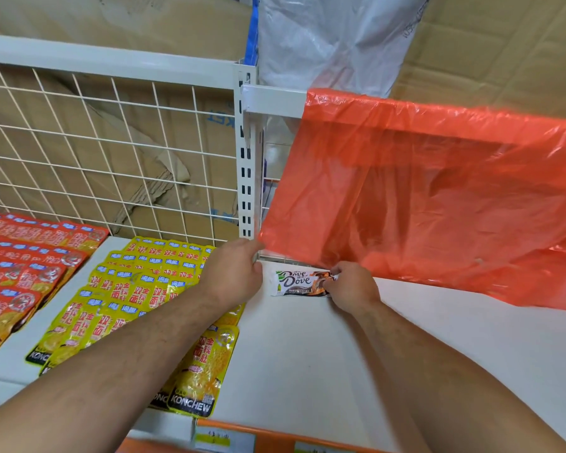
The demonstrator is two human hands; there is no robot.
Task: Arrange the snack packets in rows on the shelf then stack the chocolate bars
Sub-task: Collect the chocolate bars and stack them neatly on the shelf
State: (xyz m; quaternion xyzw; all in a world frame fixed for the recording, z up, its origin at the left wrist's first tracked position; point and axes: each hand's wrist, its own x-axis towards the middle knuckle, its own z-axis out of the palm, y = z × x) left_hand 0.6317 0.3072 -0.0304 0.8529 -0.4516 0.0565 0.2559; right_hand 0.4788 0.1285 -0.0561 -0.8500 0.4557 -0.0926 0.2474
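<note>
white shelf, cardboard behind the wire back. dove chocolate bars lie at the rear, right of the yellow snack packets. my right hand pinches their end; my left hand grips the orange bag, which i think could slip and cover them.

Two bare forearms enter from the lower edge of the frame, one from the lower left, one from the lower right. Neither shows a sleeve, watch, ring or glove. Both carry sparse dark hair. The left hand and right hand are bare too.
</note>
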